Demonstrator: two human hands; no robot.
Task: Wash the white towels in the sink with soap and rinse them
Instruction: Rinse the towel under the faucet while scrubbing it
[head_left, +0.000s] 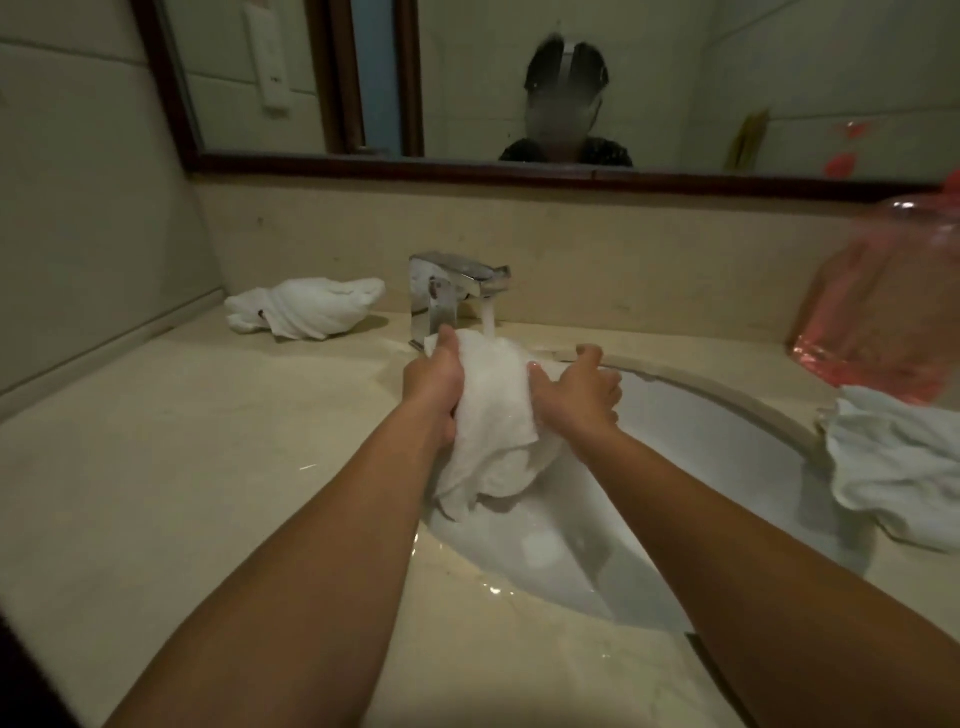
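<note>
The person stands at a beige stone countertop with both bare forearms extended over an oval white ceramic sink set into it.

Task item: a wet white cloth towel is held above the left half of the basin, directly under the spout. Its upper end is bunched between the hands; its lower end hangs down into the bowl.

Left hand: fingers curled round the left edge of the towel, gripping it. Right hand: pressed against the right side of the towel, thumb raised, fingers curled on the far side; the grip itself is partly hidden by the back of the hand. The two hands sit close together with the cloth between them.

Water supply: a square chrome faucet stands at the rear of the basin. A stream of running water falls from its spout onto the top of the towel.

Other items:
- A second crumpled white towel lies on the countertop left of the faucet, well apart from the sink.
- A third rumpled white towel lies on the right rim of the basin.
- A clear plastic bottle of pink liquid, blurred, stands just behind that third towel.
- A dark wood-framed mirror hangs on the wall above the backsplash.
</note>
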